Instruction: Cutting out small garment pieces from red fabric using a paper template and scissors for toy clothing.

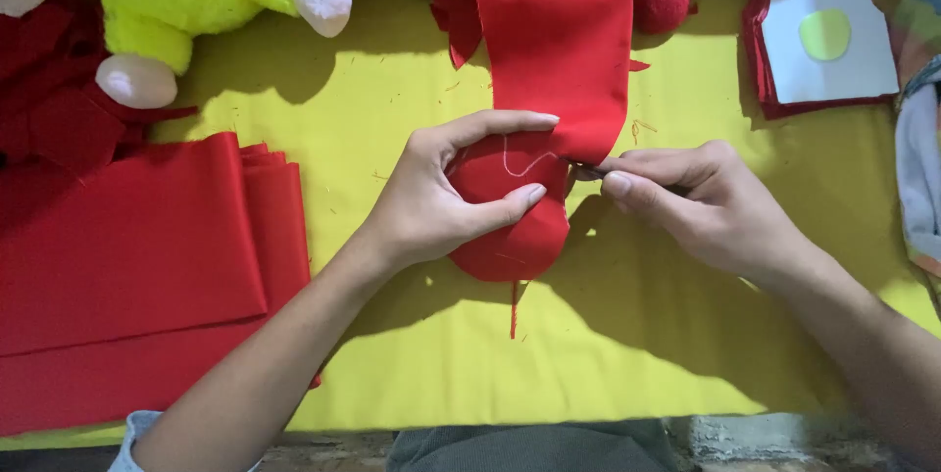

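Spread over a yellow cloth [412,354] — a stack of folded red fabric [137,266] at left, well apart. At centre, a long red strip [559,50], long axis running away from the body, near end rounded. Clamped on that near end, left hand [431,202], thumb and forefinger either side of a white thread [520,163]. Just right of the strip's edge — right hand [706,202], fingertips pinched tight, needle too small to make out.
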